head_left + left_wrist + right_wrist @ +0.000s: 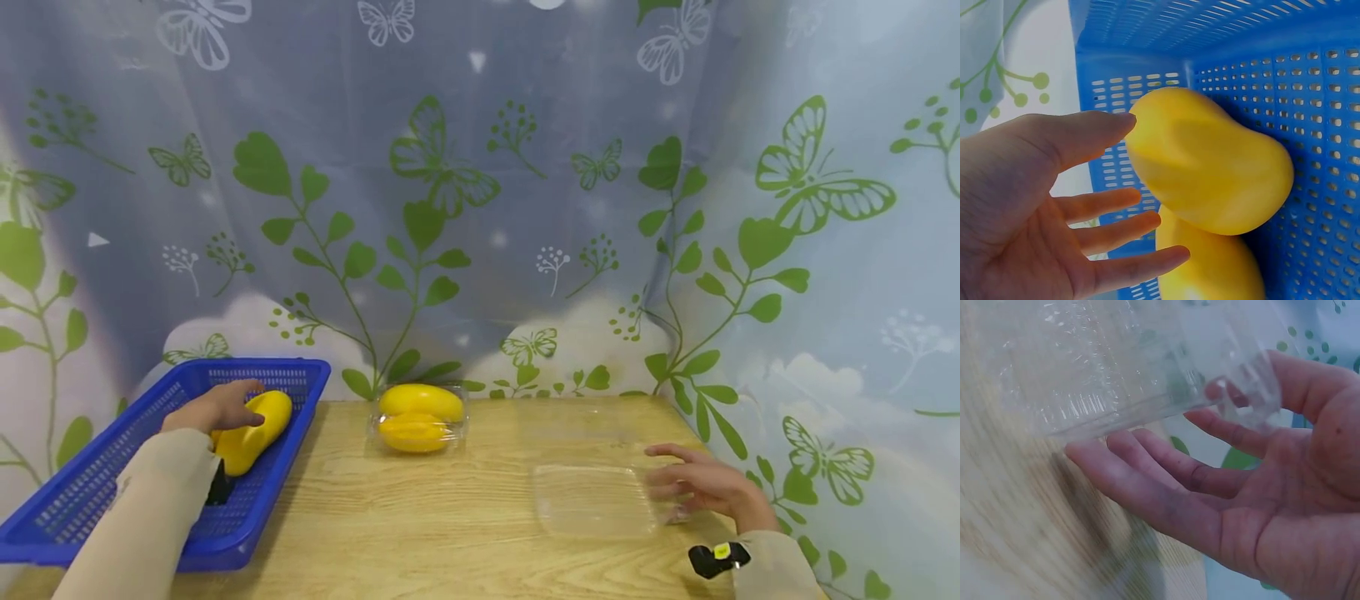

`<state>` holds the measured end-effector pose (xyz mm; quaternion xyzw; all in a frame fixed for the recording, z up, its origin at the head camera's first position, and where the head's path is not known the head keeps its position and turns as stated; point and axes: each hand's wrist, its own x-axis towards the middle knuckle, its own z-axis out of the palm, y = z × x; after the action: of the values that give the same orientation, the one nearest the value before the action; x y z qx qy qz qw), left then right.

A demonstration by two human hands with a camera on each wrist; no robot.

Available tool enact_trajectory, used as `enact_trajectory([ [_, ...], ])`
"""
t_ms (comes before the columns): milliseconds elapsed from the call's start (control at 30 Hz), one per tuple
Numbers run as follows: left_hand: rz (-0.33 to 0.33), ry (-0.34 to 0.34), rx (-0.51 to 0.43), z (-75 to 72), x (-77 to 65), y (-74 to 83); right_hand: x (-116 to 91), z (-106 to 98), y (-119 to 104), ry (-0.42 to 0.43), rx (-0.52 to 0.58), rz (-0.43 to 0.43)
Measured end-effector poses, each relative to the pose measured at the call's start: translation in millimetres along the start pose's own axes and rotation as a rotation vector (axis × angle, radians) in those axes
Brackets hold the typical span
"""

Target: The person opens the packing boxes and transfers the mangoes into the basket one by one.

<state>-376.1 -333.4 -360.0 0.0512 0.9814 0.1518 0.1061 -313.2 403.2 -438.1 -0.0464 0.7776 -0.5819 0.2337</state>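
My left hand reaches into a blue plastic basket at the left. Its fingers are spread over a yellow mango; the thumb tip is at the mango's side, and I cannot tell whether it touches. Another yellow fruit lies beside that mango, partly hidden. At the right, my right hand holds the edge of a clear plastic clamshell box, thumb over the rim and fingers beneath. In the right wrist view the clear box looks tilted, with a shadow below.
A second clear box at the table's back holds a smooth yellow fruit and a ridged yellow fruit. The wooden table meets a patterned curtain behind and at the right.
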Motion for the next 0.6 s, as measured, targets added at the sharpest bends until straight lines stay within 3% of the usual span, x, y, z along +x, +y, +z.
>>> enact_trajectory([
  [400, 0.075, 0.051, 0.001, -8.9, -6.4, 3.4, -15.0, -28.9, 5.9, -0.027, 0.029, -0.001],
  [600, 0.146, 0.119, 0.025, -12.9, -5.5, 14.2, -13.9, -32.5, 7.8, -0.033, 0.037, 0.007],
])
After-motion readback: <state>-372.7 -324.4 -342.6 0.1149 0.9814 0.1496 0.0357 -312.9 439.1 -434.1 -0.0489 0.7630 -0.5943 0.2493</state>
